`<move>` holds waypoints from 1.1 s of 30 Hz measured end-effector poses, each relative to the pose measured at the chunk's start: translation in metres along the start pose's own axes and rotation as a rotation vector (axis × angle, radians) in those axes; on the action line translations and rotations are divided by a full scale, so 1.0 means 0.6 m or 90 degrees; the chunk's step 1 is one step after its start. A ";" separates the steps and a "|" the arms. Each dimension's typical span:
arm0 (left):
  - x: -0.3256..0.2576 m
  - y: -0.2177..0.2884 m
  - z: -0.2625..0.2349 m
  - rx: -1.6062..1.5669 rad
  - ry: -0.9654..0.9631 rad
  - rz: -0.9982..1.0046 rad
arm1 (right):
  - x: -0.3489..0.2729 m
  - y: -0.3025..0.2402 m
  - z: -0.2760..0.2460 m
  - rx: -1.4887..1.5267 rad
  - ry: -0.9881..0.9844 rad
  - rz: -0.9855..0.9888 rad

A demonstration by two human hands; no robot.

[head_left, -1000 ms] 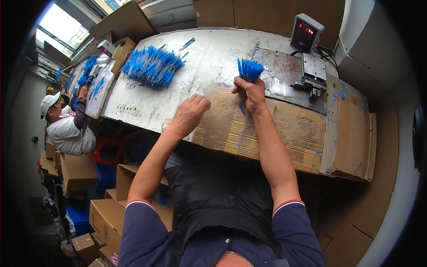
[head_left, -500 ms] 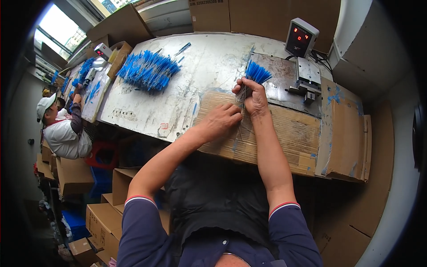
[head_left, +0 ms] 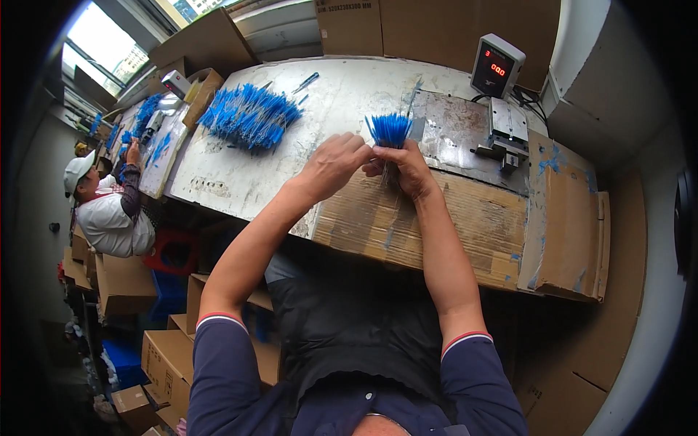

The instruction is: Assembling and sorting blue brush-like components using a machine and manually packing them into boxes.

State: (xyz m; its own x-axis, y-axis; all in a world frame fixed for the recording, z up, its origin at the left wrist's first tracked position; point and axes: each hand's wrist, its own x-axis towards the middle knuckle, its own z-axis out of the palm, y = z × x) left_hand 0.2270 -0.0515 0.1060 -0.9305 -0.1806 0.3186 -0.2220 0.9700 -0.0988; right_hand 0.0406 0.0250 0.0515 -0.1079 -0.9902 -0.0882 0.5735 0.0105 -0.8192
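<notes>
My right hand is wrapped round a bundle of thin grey wire-like strands with blue tips, held upright over the cardboard on the bench. The blue tips fan out above my thumb, and loose grey ends hang below the fist. Against the left side of this bundle, my left hand has its fingers bent and pressed together by my right thumb. Whatever those fingers pinch is hidden. A large pile of the same blue-tipped strands lies farther left on the white bench.
The white bench carries a worn cardboard sheet along its front edge. At right stand a metal fixture on a plate and a box with a red lit display. A blue pen-like tool lies behind. Another person works at far left.
My right hand has brought the bundle slightly left and turned its tips upright. My left hand has risen from below to the bundle's left side. The display's red digits have changed.
</notes>
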 end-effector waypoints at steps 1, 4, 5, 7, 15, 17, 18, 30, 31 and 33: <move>0.002 -0.007 -0.004 0.002 -0.045 -0.019 | 0.004 0.008 -0.006 -0.038 -0.030 -0.007; 0.008 0.000 -0.002 -0.083 0.154 -0.075 | 0.007 0.013 -0.017 -0.011 -0.036 0.032; -0.001 0.005 -0.005 -0.084 0.199 -0.126 | 0.009 0.016 -0.020 -0.012 -0.036 0.032; -0.035 0.007 0.005 -0.112 0.255 -0.228 | 0.011 0.017 -0.021 0.048 -0.022 0.025; -0.175 0.040 0.022 -0.114 -0.036 -0.615 | 0.029 0.032 -0.026 0.076 0.009 -0.057; -0.180 0.041 0.022 -0.106 -0.050 -0.605 | 0.025 0.030 -0.019 0.050 0.024 -0.056; -0.175 0.044 0.019 -0.099 -0.064 -0.590 | 0.023 0.030 -0.015 0.048 0.022 -0.056; -0.171 0.031 0.071 0.020 -0.134 -0.491 | 0.023 0.032 -0.011 0.125 0.067 -0.018; -0.174 0.031 0.075 0.020 -0.134 -0.488 | 0.025 0.034 -0.015 0.133 0.059 -0.017; -0.170 0.033 0.071 -0.012 -0.028 -0.496 | 0.027 0.036 -0.021 0.142 0.054 -0.019</move>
State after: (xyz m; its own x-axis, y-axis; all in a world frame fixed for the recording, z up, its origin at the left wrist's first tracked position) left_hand 0.3051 -0.0208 0.0317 -0.5195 -0.8164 0.2520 -0.8111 0.5640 0.1549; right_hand 0.0407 0.0110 0.0253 -0.1899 -0.9743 -0.1211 0.7332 -0.0587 -0.6775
